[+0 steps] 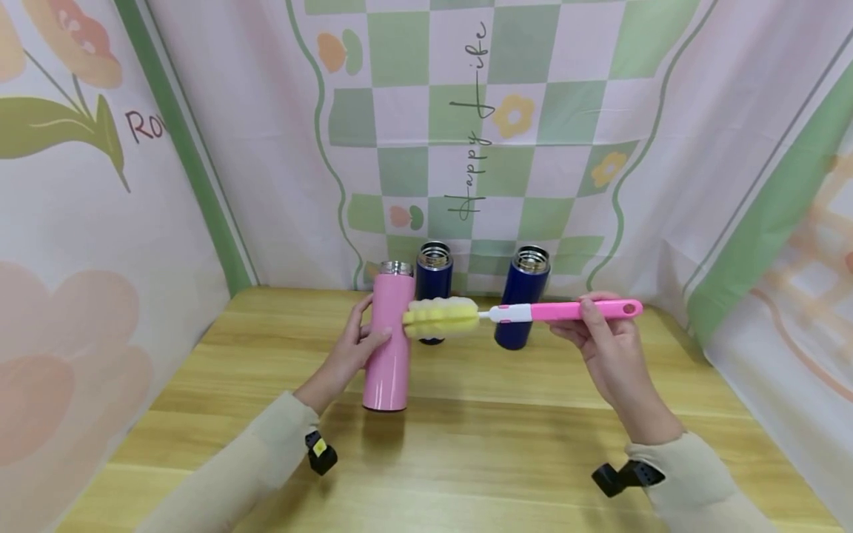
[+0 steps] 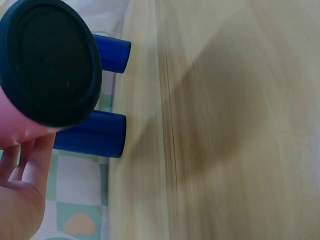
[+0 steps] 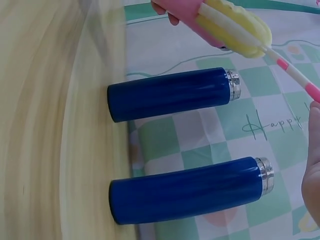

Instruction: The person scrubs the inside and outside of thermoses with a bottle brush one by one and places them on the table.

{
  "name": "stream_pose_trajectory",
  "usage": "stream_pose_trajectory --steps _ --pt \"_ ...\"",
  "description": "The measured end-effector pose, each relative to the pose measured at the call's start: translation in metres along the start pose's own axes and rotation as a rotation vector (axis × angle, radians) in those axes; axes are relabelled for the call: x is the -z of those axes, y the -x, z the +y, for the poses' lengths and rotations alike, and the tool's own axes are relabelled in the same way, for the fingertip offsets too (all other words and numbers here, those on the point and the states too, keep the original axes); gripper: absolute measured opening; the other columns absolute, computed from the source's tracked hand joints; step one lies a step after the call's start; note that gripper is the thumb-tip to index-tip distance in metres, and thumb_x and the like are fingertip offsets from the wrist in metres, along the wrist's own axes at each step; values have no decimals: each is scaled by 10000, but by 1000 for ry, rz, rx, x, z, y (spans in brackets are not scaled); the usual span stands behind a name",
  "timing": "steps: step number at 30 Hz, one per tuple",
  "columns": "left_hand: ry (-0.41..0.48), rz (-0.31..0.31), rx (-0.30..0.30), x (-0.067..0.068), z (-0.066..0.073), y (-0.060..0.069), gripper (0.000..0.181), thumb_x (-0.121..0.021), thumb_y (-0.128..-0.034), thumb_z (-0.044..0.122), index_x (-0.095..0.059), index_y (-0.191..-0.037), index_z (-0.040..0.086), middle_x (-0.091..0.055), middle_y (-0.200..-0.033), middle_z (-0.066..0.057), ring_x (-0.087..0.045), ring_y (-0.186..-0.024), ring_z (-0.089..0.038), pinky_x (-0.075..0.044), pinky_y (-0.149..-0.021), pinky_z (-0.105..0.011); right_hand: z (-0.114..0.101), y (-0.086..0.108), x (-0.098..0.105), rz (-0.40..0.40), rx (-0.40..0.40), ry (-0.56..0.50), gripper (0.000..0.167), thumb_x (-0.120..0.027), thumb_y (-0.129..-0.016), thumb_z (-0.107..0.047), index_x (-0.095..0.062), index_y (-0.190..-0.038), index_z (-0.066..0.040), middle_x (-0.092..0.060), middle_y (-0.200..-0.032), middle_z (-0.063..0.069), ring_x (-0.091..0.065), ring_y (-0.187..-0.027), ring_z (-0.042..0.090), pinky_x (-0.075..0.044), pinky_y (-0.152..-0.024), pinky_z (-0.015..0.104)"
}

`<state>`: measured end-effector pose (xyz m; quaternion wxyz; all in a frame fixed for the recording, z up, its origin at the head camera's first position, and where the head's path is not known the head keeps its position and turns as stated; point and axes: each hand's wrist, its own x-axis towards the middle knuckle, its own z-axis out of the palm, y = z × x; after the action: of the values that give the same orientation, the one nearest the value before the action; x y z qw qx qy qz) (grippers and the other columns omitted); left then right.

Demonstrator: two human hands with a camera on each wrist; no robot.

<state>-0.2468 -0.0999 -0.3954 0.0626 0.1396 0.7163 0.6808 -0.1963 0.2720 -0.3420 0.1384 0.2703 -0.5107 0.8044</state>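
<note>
A pink thermos bottle with a bare steel mouth is held upright, lifted above the table, in my left hand. Its dark round base faces the left wrist view. In my right hand is a bottle brush, gripped by its pink handle with the thumb along it. The brush lies level, and its yellow and white sponge head points left, at the side of the pink bottle. From these views I cannot tell for certain whether sponge and bottle touch.
Two dark blue thermos bottles without lids stand at the back of the wooden table: one blue bottle behind the sponge, another blue bottle behind the brush's neck. A checkered cloth hangs behind them, with printed curtains at the sides.
</note>
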Motion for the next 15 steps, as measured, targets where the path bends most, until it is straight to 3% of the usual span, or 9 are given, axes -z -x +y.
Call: stream_pose_trajectory --steps 6,15 --pt "-24 -12 28 -1 -1 -1 961 -796 -857 351 -146 -1563 417 -548 -1346 -171 -635 -1088 -336 -545 -861 -504 -1 -3 -4 77 28 -11 137 -437 -1062 -67 -512 -1109 37 -697 -1033 192 -729 -921 259 -563 -827 344" --pt "-63 -15 2 -3 0 0 905 -773 -875 344 -172 -1545 433 -470 -1280 -161 -589 -1082 -323 -545 -842 -473 1 -7 -1 86 101 -151 142 -408 -1062 -21 -531 -1102 39 -670 -1061 211 -720 -957 296 -543 -850 389"
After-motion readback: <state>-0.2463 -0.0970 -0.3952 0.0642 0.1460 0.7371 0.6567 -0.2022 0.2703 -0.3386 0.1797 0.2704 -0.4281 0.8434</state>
